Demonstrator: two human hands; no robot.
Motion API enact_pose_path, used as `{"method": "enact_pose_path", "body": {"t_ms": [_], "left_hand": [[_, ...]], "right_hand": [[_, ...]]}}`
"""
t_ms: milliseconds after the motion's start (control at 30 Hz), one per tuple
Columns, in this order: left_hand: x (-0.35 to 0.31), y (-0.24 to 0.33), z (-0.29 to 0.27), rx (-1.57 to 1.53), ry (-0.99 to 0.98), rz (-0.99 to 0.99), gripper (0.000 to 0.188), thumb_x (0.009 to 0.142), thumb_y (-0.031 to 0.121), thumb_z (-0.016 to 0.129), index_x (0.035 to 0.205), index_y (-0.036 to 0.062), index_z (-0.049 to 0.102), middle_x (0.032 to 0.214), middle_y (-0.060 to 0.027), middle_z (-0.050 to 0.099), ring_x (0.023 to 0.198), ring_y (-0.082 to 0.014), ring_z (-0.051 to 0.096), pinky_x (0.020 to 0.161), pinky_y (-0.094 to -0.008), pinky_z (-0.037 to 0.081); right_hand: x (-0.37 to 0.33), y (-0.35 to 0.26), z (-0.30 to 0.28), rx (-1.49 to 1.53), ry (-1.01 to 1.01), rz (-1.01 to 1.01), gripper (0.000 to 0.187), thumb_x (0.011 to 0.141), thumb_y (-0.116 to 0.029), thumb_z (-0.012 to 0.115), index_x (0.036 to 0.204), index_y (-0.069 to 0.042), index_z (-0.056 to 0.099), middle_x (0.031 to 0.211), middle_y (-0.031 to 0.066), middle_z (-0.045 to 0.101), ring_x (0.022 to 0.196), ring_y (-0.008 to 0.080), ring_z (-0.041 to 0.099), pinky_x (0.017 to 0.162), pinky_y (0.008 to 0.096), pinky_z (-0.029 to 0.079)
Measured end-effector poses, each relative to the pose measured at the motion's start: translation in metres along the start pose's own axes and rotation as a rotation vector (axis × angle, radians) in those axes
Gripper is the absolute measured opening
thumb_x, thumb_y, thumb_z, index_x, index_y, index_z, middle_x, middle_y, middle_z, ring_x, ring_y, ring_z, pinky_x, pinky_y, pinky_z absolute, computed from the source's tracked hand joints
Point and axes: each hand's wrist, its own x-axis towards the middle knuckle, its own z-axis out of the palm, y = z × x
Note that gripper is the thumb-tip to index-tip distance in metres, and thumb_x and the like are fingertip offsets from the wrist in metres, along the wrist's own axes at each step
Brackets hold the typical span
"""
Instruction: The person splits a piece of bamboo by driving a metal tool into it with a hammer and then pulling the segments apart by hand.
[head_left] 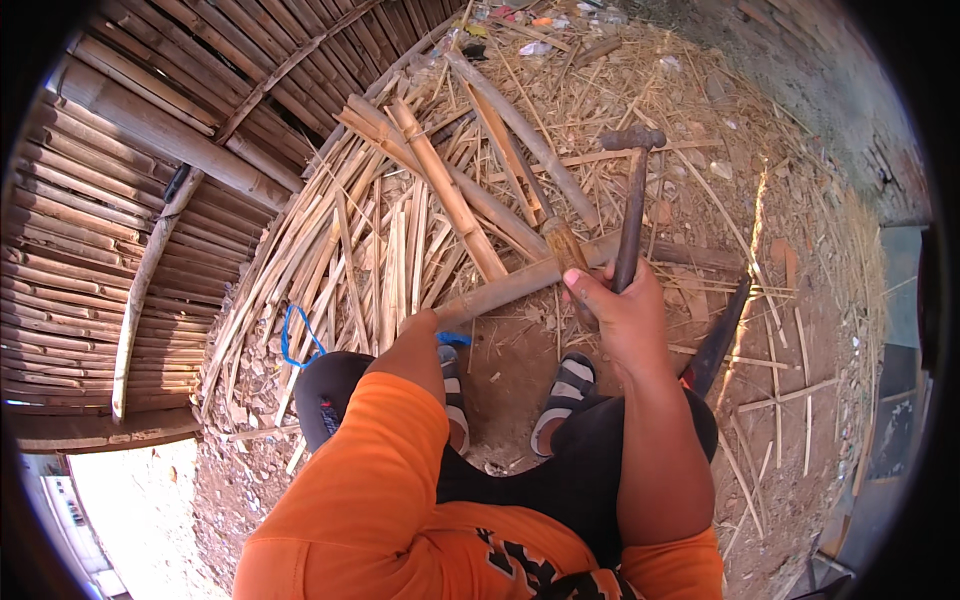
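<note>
My right hand [630, 300] is closed around the dark handle of a hammer [632, 200], its metal head pointing away from me. A tool with a worn wooden handle [568, 248] is in the same grip, beside my thumb. That tool's far end runs up against a split bamboo piece [505, 150]. My left arm bends over my left knee, and my left hand [422, 322] shows only in part by the near end of a thick pole [520, 287]. Its fingers are hidden. The pole lies crosswise on the ground in front of my feet.
A pile of split bamboo strips [330, 250] spreads to the left, with bamboo halves [450, 190] on top. A slatted bamboo wall [110, 230] stands farther left. By my right knee is a long dark blade-like thing [722, 335]. A blue strap [295, 335] lies near my left knee.
</note>
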Motion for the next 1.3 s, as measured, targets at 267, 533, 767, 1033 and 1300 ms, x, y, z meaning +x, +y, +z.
{"method": "enact_pose_path", "body": {"t_ms": [267, 533, 767, 1033, 1300], "left_hand": [[0.009, 0.003, -0.001, -0.158, 0.025, -0.038, 0.06, 0.096, 0.042, 0.065, 0.132, -0.0048, 0.055, 0.132, -0.0225, 0.057, 0.113, -0.0365, 0.062, 0.088, -0.0512, 0.057], [0.005, 0.003, -0.006, -0.314, 0.056, -0.045, 0.056, 0.097, 0.039, 0.065, 0.128, -0.0068, 0.058, 0.127, -0.0224, 0.06, 0.108, -0.035, 0.065, 0.085, -0.0482, 0.061], [-0.07, 0.084, -0.02, -0.378, 0.02, 0.344, 0.06, 0.097, 0.032, 0.069, 0.138, -0.0052, 0.045, 0.134, -0.0216, 0.053, 0.11, -0.0338, 0.064, 0.079, -0.0498, 0.064], [-0.242, 0.164, -0.122, -0.534, -0.322, 1.322, 0.039, 0.091, 0.024, 0.079, 0.112, 0.0058, 0.052, 0.132, -0.0119, 0.053, 0.109, -0.0218, 0.063, 0.087, -0.0401, 0.061], [-0.345, 0.188, -0.227, -0.04, -0.551, 1.927, 0.026, 0.091, 0.003, 0.073, 0.11, 0.0045, 0.055, 0.148, -0.0132, 0.04, 0.129, -0.0265, 0.058, 0.101, -0.0364, 0.053]], "right_hand": [[0.002, -0.004, -0.009, 0.057, 0.056, 0.02, 0.039, 0.085, -0.003, 0.08, 0.095, -0.006, 0.042, 0.08, 0.0113, 0.066, 0.067, 0.0134, 0.067, 0.054, 0.0239, 0.049], [0.001, -0.016, -0.013, 0.051, 0.111, -0.003, 0.034, 0.085, -0.005, 0.081, 0.09, -0.005, 0.047, 0.076, 0.0104, 0.067, 0.061, 0.0086, 0.06, 0.053, 0.0225, 0.044], [0.0, -0.027, -0.022, 0.011, 0.075, -0.064, 0.033, 0.085, -0.008, 0.082, 0.087, -0.007, 0.049, 0.073, 0.0083, 0.067, 0.061, 0.0092, 0.061, 0.053, 0.0228, 0.043], [-0.017, -0.045, -0.055, 0.011, 0.166, -0.171, 0.032, 0.087, -0.015, 0.081, 0.093, -0.008, 0.05, 0.088, 0.0101, 0.069, 0.076, 0.019, 0.072, 0.062, 0.0277, 0.057], [-0.029, -0.055, -0.068, 0.113, 0.241, -0.304, 0.04, 0.085, -0.012, 0.083, 0.085, -0.012, 0.044, 0.078, 0.0071, 0.065, 0.07, 0.0171, 0.07, 0.058, 0.0266, 0.054]]}}
